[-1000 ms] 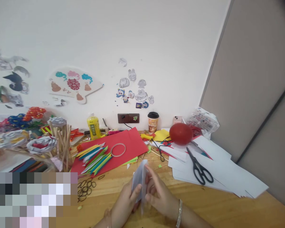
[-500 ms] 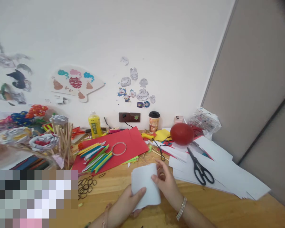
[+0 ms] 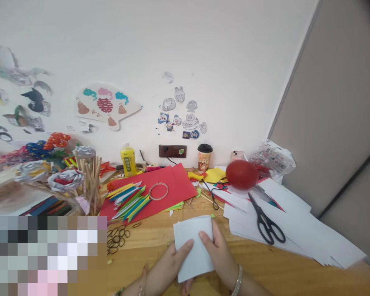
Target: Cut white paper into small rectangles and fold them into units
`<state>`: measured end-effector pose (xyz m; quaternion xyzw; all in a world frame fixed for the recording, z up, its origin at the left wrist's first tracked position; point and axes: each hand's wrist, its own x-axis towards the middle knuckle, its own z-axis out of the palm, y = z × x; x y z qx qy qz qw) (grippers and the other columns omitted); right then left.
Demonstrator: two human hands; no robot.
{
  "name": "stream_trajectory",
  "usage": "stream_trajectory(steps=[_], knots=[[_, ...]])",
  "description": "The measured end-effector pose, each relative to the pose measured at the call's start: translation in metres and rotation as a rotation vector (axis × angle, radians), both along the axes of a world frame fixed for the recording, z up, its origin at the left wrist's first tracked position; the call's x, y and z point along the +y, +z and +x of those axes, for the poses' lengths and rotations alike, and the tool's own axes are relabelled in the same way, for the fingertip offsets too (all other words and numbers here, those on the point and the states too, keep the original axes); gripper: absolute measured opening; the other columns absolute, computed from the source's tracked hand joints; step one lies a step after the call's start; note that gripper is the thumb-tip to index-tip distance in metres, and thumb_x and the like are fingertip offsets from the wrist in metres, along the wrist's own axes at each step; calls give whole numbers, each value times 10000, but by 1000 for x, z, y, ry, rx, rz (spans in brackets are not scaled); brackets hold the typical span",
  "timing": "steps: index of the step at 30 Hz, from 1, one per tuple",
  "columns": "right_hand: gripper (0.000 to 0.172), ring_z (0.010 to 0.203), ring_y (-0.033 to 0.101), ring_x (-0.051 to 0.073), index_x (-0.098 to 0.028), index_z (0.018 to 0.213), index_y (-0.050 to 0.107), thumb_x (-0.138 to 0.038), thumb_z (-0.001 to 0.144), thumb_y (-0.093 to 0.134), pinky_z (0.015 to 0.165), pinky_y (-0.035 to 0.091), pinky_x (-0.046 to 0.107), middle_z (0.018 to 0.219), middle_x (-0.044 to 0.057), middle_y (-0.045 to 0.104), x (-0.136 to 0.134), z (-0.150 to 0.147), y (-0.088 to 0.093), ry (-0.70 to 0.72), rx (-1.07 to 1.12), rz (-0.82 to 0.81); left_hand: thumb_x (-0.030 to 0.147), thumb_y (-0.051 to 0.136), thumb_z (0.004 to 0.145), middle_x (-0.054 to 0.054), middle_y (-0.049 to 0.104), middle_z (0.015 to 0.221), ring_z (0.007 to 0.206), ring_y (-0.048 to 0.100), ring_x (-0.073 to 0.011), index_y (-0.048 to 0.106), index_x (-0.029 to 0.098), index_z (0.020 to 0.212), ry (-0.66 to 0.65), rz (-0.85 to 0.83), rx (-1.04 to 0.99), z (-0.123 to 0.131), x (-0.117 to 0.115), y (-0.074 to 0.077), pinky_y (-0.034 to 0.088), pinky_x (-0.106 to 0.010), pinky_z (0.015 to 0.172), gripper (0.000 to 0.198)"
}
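Observation:
A folded white paper lies flat against the wooden desk near its front edge. My left hand grips its lower left side, thumb on top. My right hand holds its right side, thumb pressed on the paper's middle, a silver bangle on that wrist. Both hands are closed on the sheet.
Black scissors lie on a spread of white sheets to the right, beside a red ball. Behind the paper are a red sheet with coloured paper strips and a ring, small scissors, a yellow bottle and a cup. Black rubber bands and wooden sticks are on the left.
The paper went from upright and edge-on between my hands to opened flat and pressed down on the desk. The view shifted slightly left and down.

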<state>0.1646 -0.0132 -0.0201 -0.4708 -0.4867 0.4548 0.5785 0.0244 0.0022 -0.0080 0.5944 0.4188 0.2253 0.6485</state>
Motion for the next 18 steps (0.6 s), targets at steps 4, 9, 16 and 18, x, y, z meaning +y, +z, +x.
stream_trajectory(steps=[4,9,16,18], knots=[[385,863,580,233,-192,1037,450,-450,765,539,723,479,333,925,61,605,-1,-2,3,-21,3,-5,754,379,613,46,472,334,310,406,-96,493,160,734,28,9,4,4,-2,2,284,-202,340,617],[383,777,567,207,-189,981,477,-460,730,579,699,473,319,810,33,594,-2,-1,7,-18,-3,-5,801,337,580,68,417,324,309,358,-82,459,180,688,40,30,58,2,-4,5,282,-208,355,642],[448,584,482,128,-160,699,516,-607,721,490,538,408,232,626,-8,537,2,7,6,-50,-16,-49,788,327,613,77,414,365,293,326,-78,442,189,712,105,48,87,-3,3,-15,207,-204,300,618],[464,514,425,102,-163,625,476,-621,694,511,485,364,212,554,-35,474,4,8,7,-89,-19,-61,776,311,637,81,400,339,281,320,-79,435,192,715,78,56,111,-4,4,-21,194,-203,293,602]])
